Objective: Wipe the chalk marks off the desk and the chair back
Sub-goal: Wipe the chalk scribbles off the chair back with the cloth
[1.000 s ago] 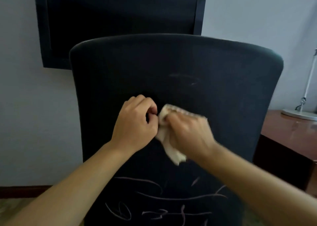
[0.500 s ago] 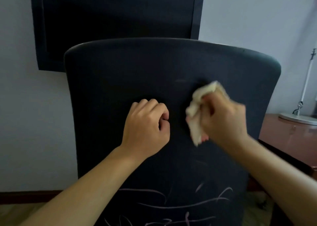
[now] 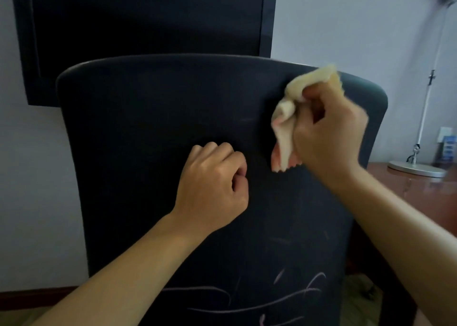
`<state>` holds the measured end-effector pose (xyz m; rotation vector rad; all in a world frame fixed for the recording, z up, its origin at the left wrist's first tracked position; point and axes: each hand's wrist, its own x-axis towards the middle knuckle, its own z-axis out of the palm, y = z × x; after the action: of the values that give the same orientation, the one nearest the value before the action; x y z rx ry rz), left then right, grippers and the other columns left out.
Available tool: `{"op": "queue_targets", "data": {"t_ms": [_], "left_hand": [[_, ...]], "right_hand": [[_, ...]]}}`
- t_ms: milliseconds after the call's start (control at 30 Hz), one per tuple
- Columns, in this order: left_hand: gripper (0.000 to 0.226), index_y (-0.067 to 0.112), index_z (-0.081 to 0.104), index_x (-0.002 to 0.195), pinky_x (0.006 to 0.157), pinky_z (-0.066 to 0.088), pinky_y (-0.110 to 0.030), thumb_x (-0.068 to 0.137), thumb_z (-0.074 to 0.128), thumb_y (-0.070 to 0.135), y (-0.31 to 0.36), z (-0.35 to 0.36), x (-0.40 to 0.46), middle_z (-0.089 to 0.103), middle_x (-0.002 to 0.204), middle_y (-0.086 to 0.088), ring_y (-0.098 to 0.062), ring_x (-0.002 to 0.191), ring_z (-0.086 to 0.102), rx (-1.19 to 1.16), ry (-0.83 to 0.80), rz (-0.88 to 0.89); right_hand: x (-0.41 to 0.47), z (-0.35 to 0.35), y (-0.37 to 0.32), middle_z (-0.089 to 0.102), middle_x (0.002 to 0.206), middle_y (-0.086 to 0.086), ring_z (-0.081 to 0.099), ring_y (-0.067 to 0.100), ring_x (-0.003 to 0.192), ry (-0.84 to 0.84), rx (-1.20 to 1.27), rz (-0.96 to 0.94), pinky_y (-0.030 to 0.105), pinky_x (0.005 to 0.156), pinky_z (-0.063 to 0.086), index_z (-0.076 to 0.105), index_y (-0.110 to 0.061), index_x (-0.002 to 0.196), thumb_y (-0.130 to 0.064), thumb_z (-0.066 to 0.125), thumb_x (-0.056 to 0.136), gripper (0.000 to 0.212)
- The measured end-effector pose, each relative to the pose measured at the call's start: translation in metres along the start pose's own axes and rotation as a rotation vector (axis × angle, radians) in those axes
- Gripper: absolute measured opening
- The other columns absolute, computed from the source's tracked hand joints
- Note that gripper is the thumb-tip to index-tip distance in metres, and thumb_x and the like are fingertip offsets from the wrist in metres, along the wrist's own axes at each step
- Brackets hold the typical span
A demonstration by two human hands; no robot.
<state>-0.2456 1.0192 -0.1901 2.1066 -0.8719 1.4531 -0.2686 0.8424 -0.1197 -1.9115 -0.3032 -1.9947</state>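
Observation:
The dark fabric chair back (image 3: 148, 140) fills the middle of the view. Pale chalk marks (image 3: 247, 301) run across its lower part, and a faint smear (image 3: 247, 120) shows higher up. My right hand (image 3: 329, 137) grips a crumpled cream cloth (image 3: 286, 117) and presses it against the chair back near the upper right corner. My left hand (image 3: 215, 184) is curled into a fist against the middle of the chair back; whether it pinches the fabric is hidden.
A reddish-brown wooden desk (image 3: 425, 192) stands at the right behind the chair, with a silver lamp base (image 3: 415, 169) and thin stem on it. A dark framed panel (image 3: 148, 16) hangs on the wall above the chair.
My right hand has swept the cloth from the chair back's middle up and right to its upper right corner. The left hand has stayed curled at the centre.

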Motion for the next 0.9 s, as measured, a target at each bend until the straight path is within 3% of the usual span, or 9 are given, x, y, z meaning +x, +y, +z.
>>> {"op": "queue_targets", "data": {"t_ms": [100, 167, 233, 300, 400, 467, 567, 700, 900], "left_hand": [[0.01, 0.013, 0.061, 0.069, 0.069, 0.04, -0.033, 0.075, 0.058, 0.006, -0.003, 0.001, 0.002, 0.055, 0.07, 0.002, -0.017, 0.068, 0.049, -0.015, 0.002, -0.012], [0.01, 0.012, 0.06, 0.067, 0.068, 0.036, -0.032, 0.073, 0.059, 0.005, -0.002, 0.002, 0.002, 0.053, 0.069, 0.002, -0.018, 0.067, 0.047, -0.021, 0.019, -0.029], [0.01, 0.013, 0.059, 0.066, 0.068, 0.034, -0.03, 0.072, 0.059, 0.005, 0.0, 0.002, 0.003, 0.052, 0.068, 0.002, -0.018, 0.066, 0.046, -0.016, 0.022, -0.03], [0.01, 0.014, 0.059, 0.067, 0.068, 0.034, -0.029, 0.073, 0.058, 0.006, 0.002, 0.001, 0.003, 0.052, 0.068, 0.003, -0.016, 0.067, 0.046, -0.015, 0.014, -0.027], [0.01, 0.015, 0.06, 0.068, 0.069, 0.036, -0.028, 0.074, 0.058, 0.007, 0.003, 0.001, 0.003, 0.053, 0.069, 0.005, -0.014, 0.067, 0.047, -0.034, -0.007, -0.043], [0.011, 0.014, 0.061, 0.068, 0.069, 0.036, -0.027, 0.074, 0.06, 0.005, 0.004, 0.001, 0.003, 0.053, 0.069, 0.005, -0.014, 0.066, 0.047, -0.055, -0.002, -0.058], [0.013, 0.012, 0.059, 0.064, 0.07, 0.032, -0.025, 0.071, 0.06, 0.002, 0.006, 0.001, 0.005, 0.048, 0.066, 0.009, -0.012, 0.064, 0.043, -0.116, 0.048, -0.108], [0.017, 0.014, 0.059, 0.065, 0.074, 0.035, -0.022, 0.075, 0.063, 0.001, 0.005, -0.005, 0.003, 0.05, 0.066, 0.01, -0.009, 0.064, 0.045, -0.153, 0.028, -0.101], [0.019, 0.016, 0.053, 0.072, 0.07, 0.039, -0.029, 0.076, 0.06, -0.001, 0.008, -0.01, 0.001, 0.05, 0.07, 0.007, -0.013, 0.064, 0.048, -0.086, 0.158, -0.15]], "right_hand": [[-0.005, 0.004, -0.009, 0.051, 0.071, -0.024, 0.049, -0.008, 0.069, 0.004, 0.078, 0.012, 0.005, 0.065, 0.03, 0.058, -0.023, 0.084, -0.001, 0.054, 0.075, 0.024], [-0.048, 0.006, -0.007, 0.055, 0.075, -0.016, 0.053, -0.001, 0.068, -0.1, 0.04, -0.082, 0.014, 0.063, 0.041, 0.064, -0.014, 0.081, 0.003, 0.057, 0.076, 0.019], [-0.081, 0.0, -0.004, 0.065, 0.076, -0.003, 0.061, 0.017, 0.06, -0.223, -0.037, -0.192, 0.032, 0.049, 0.049, 0.068, -0.007, 0.081, -0.004, 0.055, 0.082, 0.013], [-0.068, -0.002, 0.006, 0.069, 0.078, 0.0, 0.064, 0.021, 0.061, -0.258, -0.041, -0.199, 0.033, 0.052, 0.051, 0.069, -0.009, 0.083, -0.011, 0.051, 0.083, 0.018], [-0.016, -0.006, 0.012, 0.056, 0.066, -0.019, 0.05, 0.005, 0.064, -0.048, -0.027, 0.009, 0.003, 0.063, 0.033, 0.064, -0.018, 0.085, -0.006, 0.056, 0.08, 0.015], [-0.003, -0.004, 0.009, 0.049, 0.064, -0.025, 0.048, -0.005, 0.063, 0.042, 0.034, 0.094, -0.001, 0.063, 0.029, 0.059, -0.026, 0.085, -0.004, 0.056, 0.078, 0.023], [-0.049, 0.008, -0.006, 0.056, 0.08, -0.019, 0.052, -0.003, 0.069, -0.071, 0.051, 0.042, 0.008, 0.065, 0.035, 0.058, -0.022, 0.086, 0.002, 0.056, 0.077, 0.026], [-0.091, 0.006, -0.004, 0.058, 0.07, -0.003, 0.041, 0.012, 0.046, -0.211, -0.01, -0.049, 0.033, 0.038, 0.041, 0.061, -0.006, 0.08, 0.008, 0.065, 0.079, 0.015], [-0.037, 0.023, -0.056, 0.056, 0.07, -0.008, 0.044, 0.011, 0.049, -0.205, 0.097, -0.082, 0.03, 0.042, 0.04, 0.058, -0.013, 0.083, -0.009, 0.059, 0.088, 0.007]]}}
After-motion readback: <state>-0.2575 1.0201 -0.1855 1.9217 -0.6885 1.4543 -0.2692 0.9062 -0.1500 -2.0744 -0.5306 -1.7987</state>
